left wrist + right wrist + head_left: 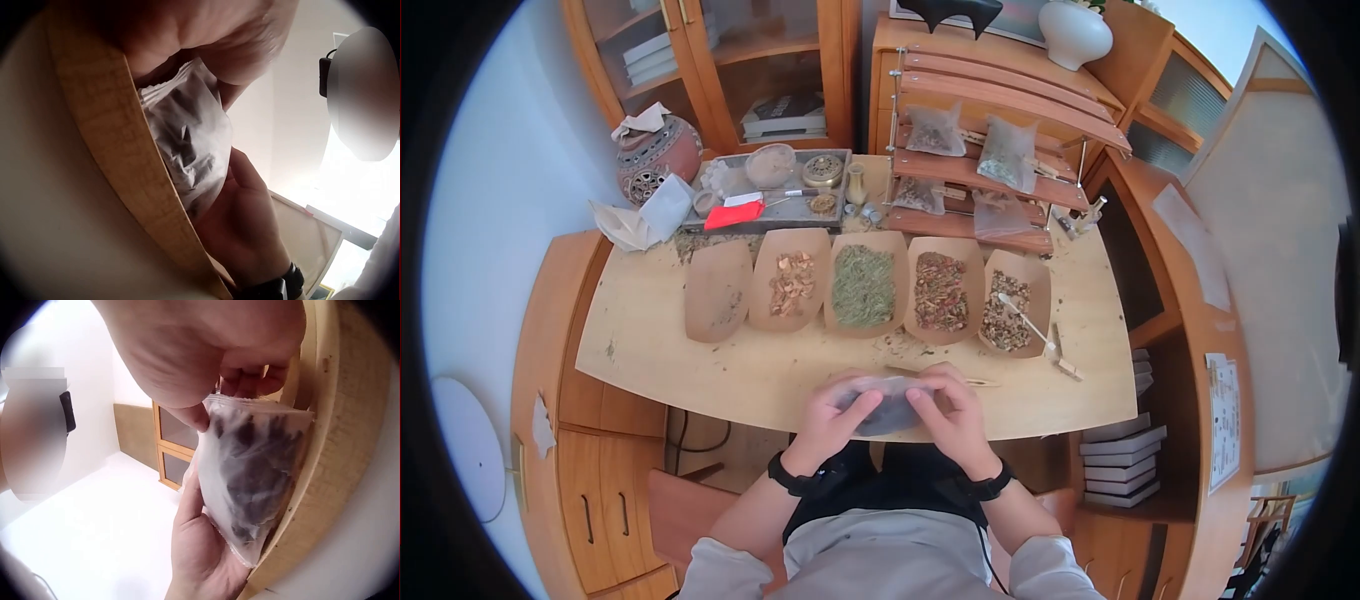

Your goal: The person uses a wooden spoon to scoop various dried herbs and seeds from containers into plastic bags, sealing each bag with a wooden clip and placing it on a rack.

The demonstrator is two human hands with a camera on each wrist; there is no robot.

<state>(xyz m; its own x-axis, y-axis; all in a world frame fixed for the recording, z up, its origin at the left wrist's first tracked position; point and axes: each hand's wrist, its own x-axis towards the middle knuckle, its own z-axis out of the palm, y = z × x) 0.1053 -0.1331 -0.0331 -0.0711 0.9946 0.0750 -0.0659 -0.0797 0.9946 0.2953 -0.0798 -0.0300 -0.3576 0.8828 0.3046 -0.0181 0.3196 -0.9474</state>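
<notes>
At the table's front edge, a translucent sachet (888, 410) with dark pieces inside is held between both hands. The left hand (830, 422) grips its left side, thumb lying across the front. On the other side the right hand (953, 418) pinches it near the upper edge, its thumb also in front. In the right wrist view the sachet (253, 469) shows a ribbed strip along its top, with dark filling bulging below. The left wrist view shows the crumpled sachet (194, 134) between the hands. Just beyond the hands lies a wooden peg-like piece (970, 380).
Several paper trays cross the table: one with crumbs (716, 290), then orange-brown slices (792, 285), green herb (863, 287), reddish mix (941, 290) and tan bits (1003, 315) with a white spoon (1025, 318). Behind stand a grey tray (795, 212) and a wooden rack (990, 172) holding filled sachets.
</notes>
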